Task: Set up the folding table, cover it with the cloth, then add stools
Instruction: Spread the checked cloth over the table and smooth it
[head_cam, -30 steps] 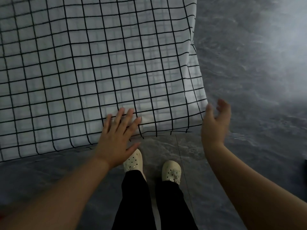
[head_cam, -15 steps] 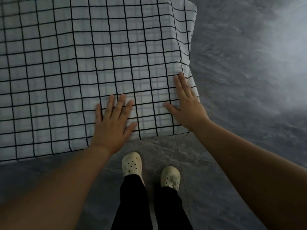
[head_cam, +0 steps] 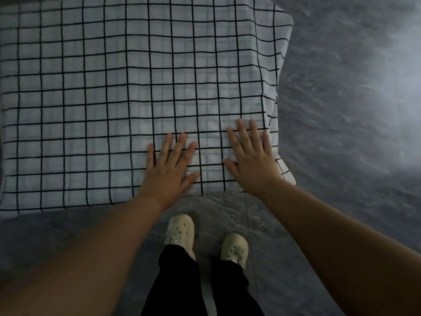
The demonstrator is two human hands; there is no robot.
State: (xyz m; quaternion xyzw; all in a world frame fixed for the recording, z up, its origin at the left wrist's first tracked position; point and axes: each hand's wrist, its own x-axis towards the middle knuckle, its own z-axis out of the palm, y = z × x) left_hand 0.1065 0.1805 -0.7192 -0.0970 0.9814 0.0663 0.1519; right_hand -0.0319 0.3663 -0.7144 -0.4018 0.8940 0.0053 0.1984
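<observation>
Both hands' grip open, left hand, right hand flat on checked cloth, grey floor

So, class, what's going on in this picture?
A person stands at a table covered by a checked cloth. Both hands lie flat on it near the front right corner, left hand beside right hand, fingers spread, gripping nothing. The cloth hangs over the front and right edges. No stools are in view.

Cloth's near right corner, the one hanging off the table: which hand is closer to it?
Right. The right hand lies flat on the cloth just beside that corner; the left hand lies flat farther left along the near edge.
</observation>
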